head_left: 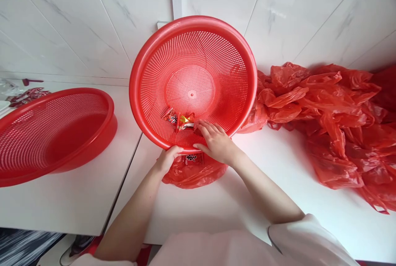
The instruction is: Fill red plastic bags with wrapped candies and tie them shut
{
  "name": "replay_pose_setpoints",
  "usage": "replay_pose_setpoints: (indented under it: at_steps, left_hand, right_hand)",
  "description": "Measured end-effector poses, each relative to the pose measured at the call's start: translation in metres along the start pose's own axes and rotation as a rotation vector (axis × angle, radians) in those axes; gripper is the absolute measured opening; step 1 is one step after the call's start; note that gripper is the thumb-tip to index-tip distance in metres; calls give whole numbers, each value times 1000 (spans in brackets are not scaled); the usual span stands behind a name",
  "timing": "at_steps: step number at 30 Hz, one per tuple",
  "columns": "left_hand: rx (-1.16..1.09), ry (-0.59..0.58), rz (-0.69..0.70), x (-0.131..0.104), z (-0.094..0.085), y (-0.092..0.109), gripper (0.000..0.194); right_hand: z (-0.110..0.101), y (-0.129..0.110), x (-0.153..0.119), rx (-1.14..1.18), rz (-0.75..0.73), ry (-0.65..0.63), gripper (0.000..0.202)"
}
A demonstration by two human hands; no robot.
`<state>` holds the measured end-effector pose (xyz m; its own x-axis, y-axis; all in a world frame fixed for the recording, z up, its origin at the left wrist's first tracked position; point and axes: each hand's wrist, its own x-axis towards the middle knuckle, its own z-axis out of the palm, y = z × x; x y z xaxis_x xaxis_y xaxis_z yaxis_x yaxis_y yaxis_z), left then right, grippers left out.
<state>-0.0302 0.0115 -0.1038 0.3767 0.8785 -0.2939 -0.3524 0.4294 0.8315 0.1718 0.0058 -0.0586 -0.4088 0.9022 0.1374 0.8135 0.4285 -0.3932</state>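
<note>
A red plastic mesh basket is tipped toward me, its opening facing my body. My left hand grips its near rim, with the thumb over the edge and the fingers hidden underneath. My right hand reaches over the same rim, fingers stretched out along the inner wall and thumb by the rim. Beside those fingertips lie small shiny snack packets with red, gold and black print. Under the near rim is a red plastic bag, with another printed packet showing at its mouth.
A second red mesh basket stands at the left, on a white table across a dark seam. Crumpled red plastic bags are heaped at the right. Several packets lie at the far left. A marbled tile wall closes the back.
</note>
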Motion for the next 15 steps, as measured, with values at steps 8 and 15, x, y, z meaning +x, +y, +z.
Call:
replay_pose_setpoints:
  at_steps: [8,15]
  left_hand:
    - [-3,-25,59,4,-1,0,39]
    - [-15,-33,68,5,-1,5,43]
  right_hand:
    - [-4,6,-1,231,-167,-119,40]
    - [-10,8,3,1201,18,-111,33]
